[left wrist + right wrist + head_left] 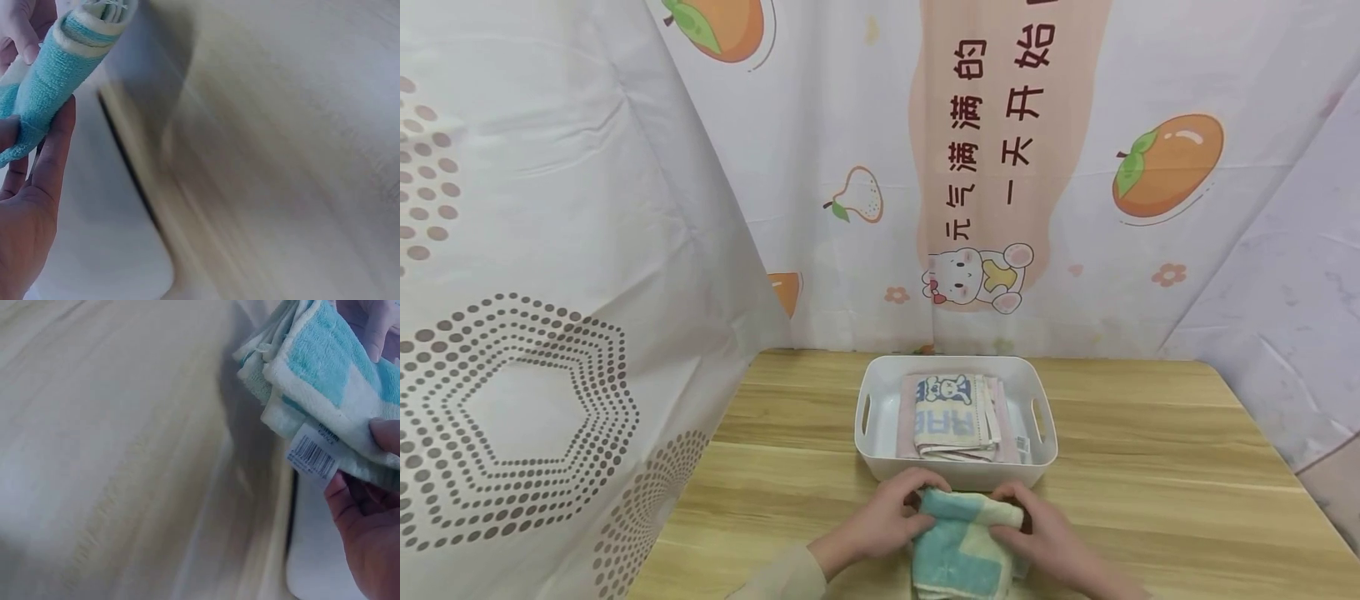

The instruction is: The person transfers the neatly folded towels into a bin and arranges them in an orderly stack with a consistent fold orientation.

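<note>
Both hands grip a folded teal-and-cream towel [961, 546] just in front of a white plastic basket [955, 475]. My left hand [891, 515] pinches its left edge between thumb and fingers; in the left wrist view the towel [59, 81] shows a rounded fold there. The right hand [1039, 529] pinches the opposite edge, thumb on the front face. In the right wrist view a white barcode label [312, 455] hangs from the towel beside the right fingers. Inside the basket lie folded towels, a cream-and-blue one with a bear print [947, 417] over a pink one [908, 421].
The basket stands on a wood-grain table [1150, 467] and has a handle slot in each side. A white curtain [850, 292] with fruit prints hangs behind the table, and a dotted white cloth [550, 250] hangs at the left.
</note>
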### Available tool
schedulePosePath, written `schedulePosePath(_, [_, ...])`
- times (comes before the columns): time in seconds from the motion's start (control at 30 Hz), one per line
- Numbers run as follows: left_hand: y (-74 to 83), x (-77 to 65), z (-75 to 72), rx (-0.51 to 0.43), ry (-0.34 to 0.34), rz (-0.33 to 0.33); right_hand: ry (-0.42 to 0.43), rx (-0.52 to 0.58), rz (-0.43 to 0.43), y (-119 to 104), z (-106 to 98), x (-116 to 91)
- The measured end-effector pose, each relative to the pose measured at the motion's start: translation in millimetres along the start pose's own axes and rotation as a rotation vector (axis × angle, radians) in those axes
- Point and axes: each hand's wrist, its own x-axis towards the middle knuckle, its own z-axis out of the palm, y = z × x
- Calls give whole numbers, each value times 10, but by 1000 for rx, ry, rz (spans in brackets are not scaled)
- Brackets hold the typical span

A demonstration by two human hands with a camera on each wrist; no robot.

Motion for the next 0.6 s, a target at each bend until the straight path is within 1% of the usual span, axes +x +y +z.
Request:
schedulePosePath(0.07, [24, 7, -27, -18, 10, 3, 17, 5, -25, -44, -26, 10])
schedulePosePath(0.2, [68, 46, -87, -25, 26, 17, 42, -5, -83, -126, -89, 45])
schedulePosePath(0.3, [125, 82, -134, -47, 52, 0, 62, 4, -109, -190, -137, 85])
schedulePosePath(0.37, [173, 105, -166, -83, 70, -16, 70, 18, -116, -235, -174, 118])
schedulePosePath(0.4, [199, 116, -182, -101, 81, -23, 75, 25, -112, -261, -193, 139])
schedulePosePath(0.47, [250, 138, -213, -127, 102, -38, 88, 33, -73, -320, -231, 173])
schedulePosePath(0.6, [336, 189, -271, -169, 151, -69, 95, 81, 44, -445, -318, 258])
